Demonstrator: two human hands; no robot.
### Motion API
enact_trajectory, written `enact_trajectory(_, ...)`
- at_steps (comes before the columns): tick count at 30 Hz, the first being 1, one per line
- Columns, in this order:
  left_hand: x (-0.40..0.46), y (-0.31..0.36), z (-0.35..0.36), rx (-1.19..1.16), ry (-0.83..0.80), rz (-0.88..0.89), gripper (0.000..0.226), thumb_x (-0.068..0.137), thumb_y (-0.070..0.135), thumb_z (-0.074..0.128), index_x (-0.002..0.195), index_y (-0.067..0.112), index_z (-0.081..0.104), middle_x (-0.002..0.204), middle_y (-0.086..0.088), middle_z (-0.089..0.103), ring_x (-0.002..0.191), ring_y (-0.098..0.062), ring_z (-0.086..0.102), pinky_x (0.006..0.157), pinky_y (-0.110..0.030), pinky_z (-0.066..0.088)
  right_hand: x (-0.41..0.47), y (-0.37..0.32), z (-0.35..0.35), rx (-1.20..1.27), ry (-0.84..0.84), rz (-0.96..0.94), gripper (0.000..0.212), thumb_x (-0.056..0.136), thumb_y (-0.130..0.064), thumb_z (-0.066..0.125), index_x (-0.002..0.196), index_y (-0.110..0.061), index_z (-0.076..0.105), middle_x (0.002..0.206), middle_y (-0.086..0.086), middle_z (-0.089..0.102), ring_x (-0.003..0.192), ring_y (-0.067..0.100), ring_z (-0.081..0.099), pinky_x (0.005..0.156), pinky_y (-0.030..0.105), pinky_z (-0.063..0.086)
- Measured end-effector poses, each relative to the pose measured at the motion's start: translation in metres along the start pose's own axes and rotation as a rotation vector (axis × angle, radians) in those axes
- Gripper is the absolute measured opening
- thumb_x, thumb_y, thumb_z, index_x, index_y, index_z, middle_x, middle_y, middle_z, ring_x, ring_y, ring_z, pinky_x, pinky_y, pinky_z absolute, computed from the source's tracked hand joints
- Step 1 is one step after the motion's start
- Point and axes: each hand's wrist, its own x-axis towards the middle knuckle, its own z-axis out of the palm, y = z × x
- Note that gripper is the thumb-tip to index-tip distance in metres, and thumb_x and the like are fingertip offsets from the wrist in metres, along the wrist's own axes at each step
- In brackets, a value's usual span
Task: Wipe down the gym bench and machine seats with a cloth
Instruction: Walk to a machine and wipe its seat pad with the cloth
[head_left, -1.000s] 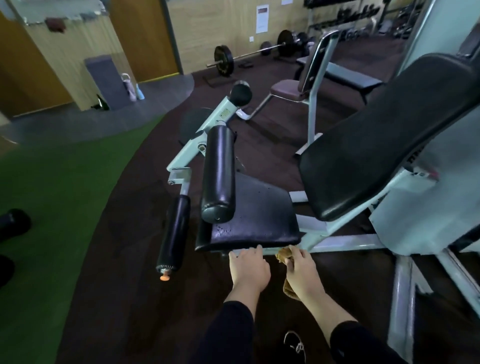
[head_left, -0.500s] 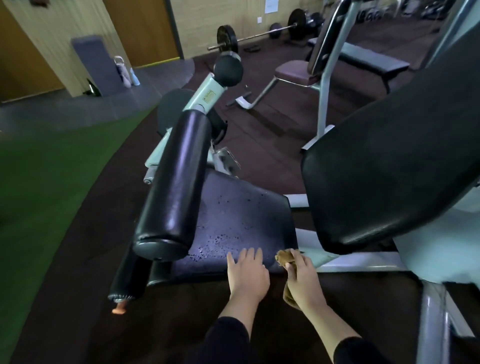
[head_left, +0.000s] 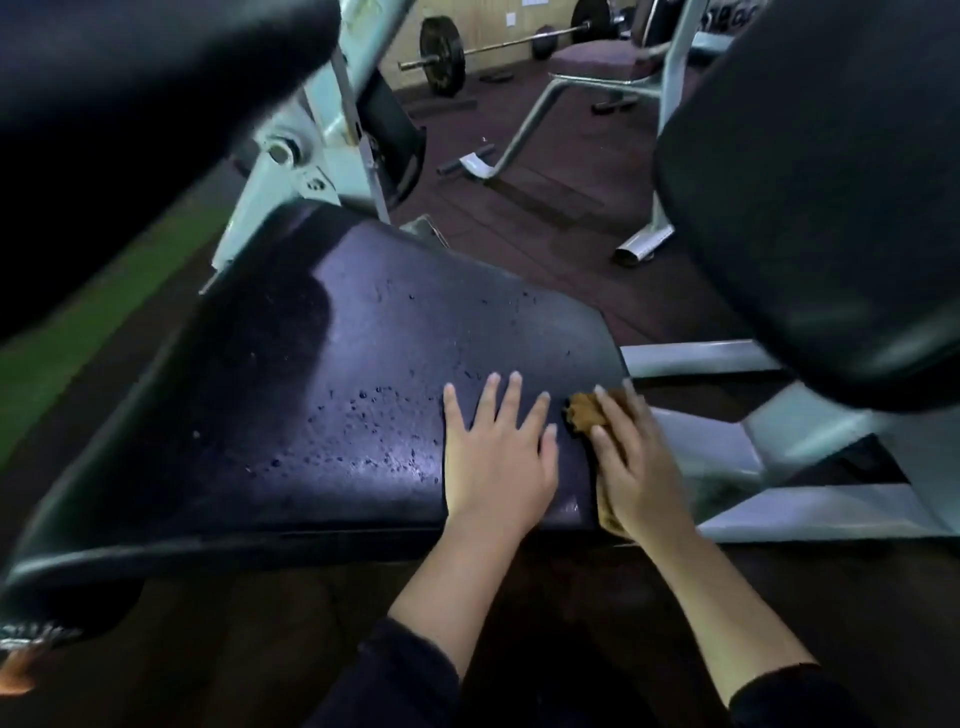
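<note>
Left hand (head_left: 496, 457) flat on the black machine seat (head_left: 332, 395), fingers straight and spread, holding nothing. Right hand (head_left: 631, 462) at the seat's near right corner, fingers laid over a brown cloth (head_left: 587, 413) bunched beneath the palm and pressed against the seat's right edge. Droplets speckled across the seat left of both hands. Black backrest pad (head_left: 821, 182) at right.

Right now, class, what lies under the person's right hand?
A brown cloth lies under the right hand, at the seat pad's right edge. Most of the cloth is covered; only its front and a lower fold show.
</note>
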Motion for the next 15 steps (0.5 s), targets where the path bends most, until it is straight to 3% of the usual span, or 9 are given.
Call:
enact_trajectory(4,0.002,0.001,0.012,0.032,0.090,-0.012,0.054,0.101,0.047,0.011,0.154,0.035,0.013,0.163,-0.001,0.001,0.150,-0.020,-0.004,0.114,-0.059,-0.009,0.001,0.009,-0.001,0.026,-0.018,-0.162,0.045,0.092,-0.032,0.039,0.137,-0.028,0.045,0.145,-0.014,0.032,0.133,-0.002,0.026,0.113,0.022,0.019)
enact_trajectory(7,0.002,0.000,0.012,0.024,0.131,-0.026,0.054,0.101,0.046,0.013,0.154,0.034,0.014,0.163,-0.003,0.003,0.150,-0.020,-0.001,0.116,-0.056,-0.007,-0.011,0.006,-0.003,0.036,0.005,-0.126,0.046,0.091,-0.039,0.038,0.134,-0.030,0.050,0.145,-0.011,0.040,0.132,0.006,0.034,0.109,0.023,0.026)
enact_trajectory(10,0.003,0.000,0.009,0.008,0.129,-0.046,0.058,0.102,0.042,0.014,0.155,0.021,0.008,0.163,-0.002,0.004,0.150,-0.018,0.000,0.117,-0.054,-0.007,-0.031,-0.004,-0.001,0.017,0.039,-0.126,0.048,0.091,-0.046,0.032,0.134,-0.032,0.049,0.145,-0.011,0.041,0.133,0.012,0.037,0.112,0.032,0.028)
enact_trajectory(15,0.002,0.000,0.008,0.000,0.127,-0.051,0.059,0.102,0.038,0.012,0.156,0.015,0.007,0.163,0.000,0.002,0.150,-0.018,-0.003,0.117,-0.052,-0.008,-0.031,-0.016,0.006,-0.053,0.048,-0.116,0.046,0.092,-0.047,0.030,0.134,-0.040,0.047,0.148,-0.011,0.037,0.137,0.014,0.031,0.115,0.028,0.022)
